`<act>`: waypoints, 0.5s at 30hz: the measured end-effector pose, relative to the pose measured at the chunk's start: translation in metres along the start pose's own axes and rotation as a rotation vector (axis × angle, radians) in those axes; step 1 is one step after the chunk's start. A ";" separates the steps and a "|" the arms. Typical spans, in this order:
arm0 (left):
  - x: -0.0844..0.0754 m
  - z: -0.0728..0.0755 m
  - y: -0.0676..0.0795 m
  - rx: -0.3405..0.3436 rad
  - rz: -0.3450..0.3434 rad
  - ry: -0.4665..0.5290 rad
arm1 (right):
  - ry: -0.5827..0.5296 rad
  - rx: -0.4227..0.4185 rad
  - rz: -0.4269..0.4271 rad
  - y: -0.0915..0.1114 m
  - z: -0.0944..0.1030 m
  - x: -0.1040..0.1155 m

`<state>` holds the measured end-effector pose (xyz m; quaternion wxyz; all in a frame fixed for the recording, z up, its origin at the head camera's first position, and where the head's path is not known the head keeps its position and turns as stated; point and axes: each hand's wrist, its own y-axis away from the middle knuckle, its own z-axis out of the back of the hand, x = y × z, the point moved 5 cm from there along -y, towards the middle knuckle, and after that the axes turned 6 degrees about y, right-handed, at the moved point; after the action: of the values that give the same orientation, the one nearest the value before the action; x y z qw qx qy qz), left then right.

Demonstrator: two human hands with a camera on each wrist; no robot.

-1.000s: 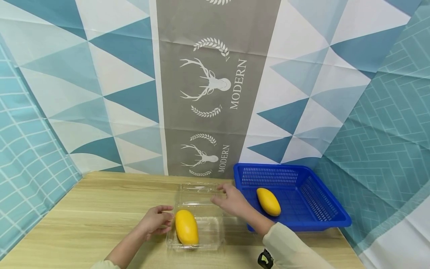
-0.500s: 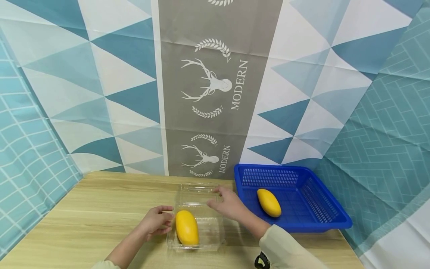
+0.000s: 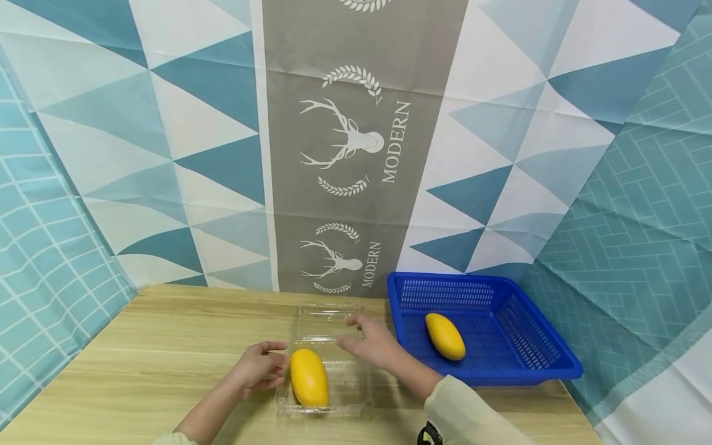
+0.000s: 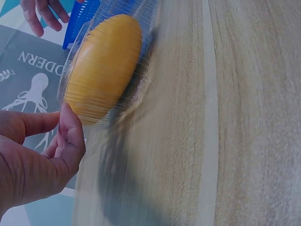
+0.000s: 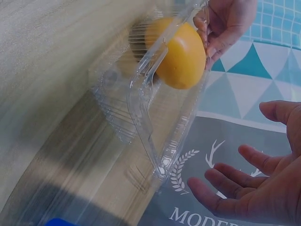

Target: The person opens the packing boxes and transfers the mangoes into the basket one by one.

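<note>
A clear plastic clamshell box [image 3: 347, 386] lies with its lid [image 3: 327, 321] folded back towards the wall. One yellow mango [image 3: 309, 377] lies in the left side of its base. My left hand [image 3: 258, 369] pinches the box's left rim between thumb and forefinger, as the left wrist view shows near the mango [image 4: 108, 61]. Over the right part of the box hovers my right hand [image 3: 374, 343], its fingers spread and holding nothing. The right wrist view shows this hand [image 5: 263, 183] apart from the plastic. A second mango [image 3: 445, 336] lies in a blue basket.
The blue basket [image 3: 534, 372], with slotted walls, stands at the right of the wooden table [image 3: 183, 346], beside my right forearm. A patterned cloth [image 3: 334, 210] hangs behind the table's back edge, and tile-patterned cloths hang at both sides.
My right hand has drifted a little to the left, over the box. The left hand keeps its place at the rim, and both mangoes stay where they were.
</note>
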<state>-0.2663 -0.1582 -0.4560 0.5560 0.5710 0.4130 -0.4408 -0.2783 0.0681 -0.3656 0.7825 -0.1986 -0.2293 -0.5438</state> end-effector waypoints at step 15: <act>-0.001 0.000 0.002 0.001 -0.010 -0.008 | 0.006 0.014 -0.003 0.001 -0.010 0.000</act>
<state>-0.2647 -0.1579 -0.4545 0.5553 0.5674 0.4134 -0.4459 -0.2761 0.0632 -0.3735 0.7837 -0.1912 -0.2308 -0.5441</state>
